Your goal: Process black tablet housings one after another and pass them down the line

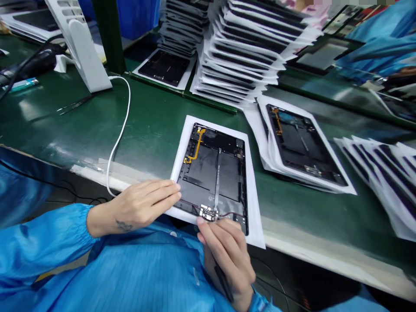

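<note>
A person's left hand (143, 203), fingers straight, together and open, rests its fingertips on the lower left edge of an open black tablet housing (214, 173) on a green workbench (146, 130). The housing lies flat on a white paper sheet (255, 225), with a yellow ribbon cable (196, 145) across its upper left. The right hand (227, 255), fingers curled, clasps a slim black tool (224, 284) against the palm, with one fingertip (199, 220) touching the lower edge of a small gold-and-black circuit board (208, 212) at the housing's bottom edge. Just to the right, a second open black tablet housing (302, 143) sits on a white-sheeted pile. Beyond it rises a tall stack of black panels interleaved with white paper (250, 56). A thin white cable (125, 108) curves across the bench from a white plastic stand (84, 52). Bright blue sleeves (42, 234) fill the foreground.
</note>
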Demonstrator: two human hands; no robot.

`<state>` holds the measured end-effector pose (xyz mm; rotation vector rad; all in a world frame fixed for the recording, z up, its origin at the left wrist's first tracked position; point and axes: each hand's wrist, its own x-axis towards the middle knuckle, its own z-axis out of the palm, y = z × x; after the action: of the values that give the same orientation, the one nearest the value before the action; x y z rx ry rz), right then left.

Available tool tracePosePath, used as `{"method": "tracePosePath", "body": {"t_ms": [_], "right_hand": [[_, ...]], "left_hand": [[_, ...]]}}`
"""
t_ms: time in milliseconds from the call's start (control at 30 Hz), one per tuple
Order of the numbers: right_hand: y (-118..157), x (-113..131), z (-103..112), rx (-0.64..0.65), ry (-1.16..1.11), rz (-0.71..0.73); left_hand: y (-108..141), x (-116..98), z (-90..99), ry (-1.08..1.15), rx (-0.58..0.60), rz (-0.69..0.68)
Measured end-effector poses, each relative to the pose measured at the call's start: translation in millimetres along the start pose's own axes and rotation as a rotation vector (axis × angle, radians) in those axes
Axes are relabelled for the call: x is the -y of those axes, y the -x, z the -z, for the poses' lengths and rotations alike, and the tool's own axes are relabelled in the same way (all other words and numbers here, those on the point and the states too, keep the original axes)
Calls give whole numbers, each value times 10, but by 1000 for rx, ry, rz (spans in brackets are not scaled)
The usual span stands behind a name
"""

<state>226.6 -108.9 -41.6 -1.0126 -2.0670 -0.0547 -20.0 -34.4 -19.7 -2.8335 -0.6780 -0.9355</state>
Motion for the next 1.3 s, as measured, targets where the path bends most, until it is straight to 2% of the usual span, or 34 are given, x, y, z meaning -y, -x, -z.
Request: {"method": "tracePosePath", "body": {"t_ms": [267,367,467,533,667,867,1000,1133,1200,1300], "right_hand": [[73,-8,-21,-54,58,-52],[48,-20,35,-54,47,-59],[-84,-44,121,-36,-98,-101],[-244,-51,139,-10,-245,-194],[-565,-45,49,81,-408,-352],[-669,-34,-18,138,-408,-331],[-697,-22,-8,152,-421,-234],[-735,-27,-9,170,-432,-217],[-722,-44,31,175,-418,-223],[-656,-80,166,187,-350,-246]], "left_hand": [[-8,-20,11,-40,37,-2],[-31,-41,19,-81,60,-29],[-95,-78,31,-140,82,-59],[-144,-103,43,-176,123,-66],[-195,-134,58,-208,150,-69],[-196,-154,32,-180,136,-63],[-176,-116,14,-193,132,-71],[-82,-1,10,-109,-18,-130],[-35,32,11,-74,-59,-116],[-11,7,11,-94,-20,-74]]}}
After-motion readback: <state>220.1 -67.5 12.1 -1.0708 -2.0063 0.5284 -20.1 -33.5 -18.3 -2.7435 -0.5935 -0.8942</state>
